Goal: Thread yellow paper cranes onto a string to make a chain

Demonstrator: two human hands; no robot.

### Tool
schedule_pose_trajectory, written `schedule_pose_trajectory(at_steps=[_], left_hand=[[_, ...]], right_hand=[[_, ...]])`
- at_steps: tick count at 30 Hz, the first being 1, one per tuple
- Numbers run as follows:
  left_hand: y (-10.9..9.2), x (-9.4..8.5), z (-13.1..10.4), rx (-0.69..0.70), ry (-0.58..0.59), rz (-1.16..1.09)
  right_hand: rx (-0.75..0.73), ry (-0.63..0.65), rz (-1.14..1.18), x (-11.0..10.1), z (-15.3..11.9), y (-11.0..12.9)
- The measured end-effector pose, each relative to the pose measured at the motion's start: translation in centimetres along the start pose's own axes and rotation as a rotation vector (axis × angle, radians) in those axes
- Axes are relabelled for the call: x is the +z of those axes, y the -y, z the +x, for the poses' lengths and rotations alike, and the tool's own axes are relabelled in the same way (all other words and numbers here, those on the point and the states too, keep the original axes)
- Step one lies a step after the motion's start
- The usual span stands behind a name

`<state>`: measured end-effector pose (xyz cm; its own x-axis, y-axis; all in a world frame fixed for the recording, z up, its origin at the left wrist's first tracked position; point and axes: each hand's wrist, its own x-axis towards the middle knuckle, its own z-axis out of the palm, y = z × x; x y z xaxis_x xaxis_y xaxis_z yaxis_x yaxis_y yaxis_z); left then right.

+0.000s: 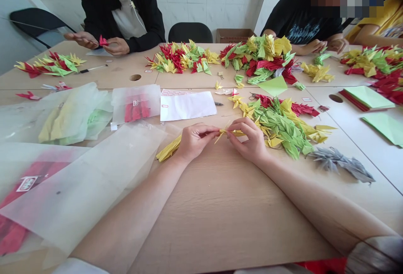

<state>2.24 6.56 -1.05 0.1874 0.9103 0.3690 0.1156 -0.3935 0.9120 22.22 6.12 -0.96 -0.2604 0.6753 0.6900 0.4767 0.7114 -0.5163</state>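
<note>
Above the wooden table (195, 206), a small yellow paper crane (224, 131) with thin pointed ends is pinched between my two hands. My left hand (195, 140) grips its left side with thumb and forefinger. From the right, my right hand (251, 140) closes thumb and fingers on the other side, hiding part of the folds. Beside my left wrist lies a bundle of yellow folded paper (169, 148). Just past my right hand is a heap of green, yellow and red folded paper cranes (285, 125).
Translucent plastic bags (103, 181) with coloured paper cover the left side. A white sheet (189, 106) lies ahead, a grey bundle (343, 162) and green paper squares (368, 97) to the right. Across the table, a person's hand (118, 47) holds a red crane (103, 40); others sit right.
</note>
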Motion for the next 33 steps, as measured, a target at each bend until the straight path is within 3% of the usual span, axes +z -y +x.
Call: schedule_pose_trajectory(at_steps=[15, 33], left_hand=[[0.11, 0.02, -0.19, 0.158, 0.002, 0.205], [0.43, -0.38, -0.38, 0.317, 0.167, 0.409]], right_hand=[[0.033, 0.064, 0.033, -0.06, -0.04, -0.04], [-0.038, 0.180, 0.023, -0.28, -0.10, -0.71]])
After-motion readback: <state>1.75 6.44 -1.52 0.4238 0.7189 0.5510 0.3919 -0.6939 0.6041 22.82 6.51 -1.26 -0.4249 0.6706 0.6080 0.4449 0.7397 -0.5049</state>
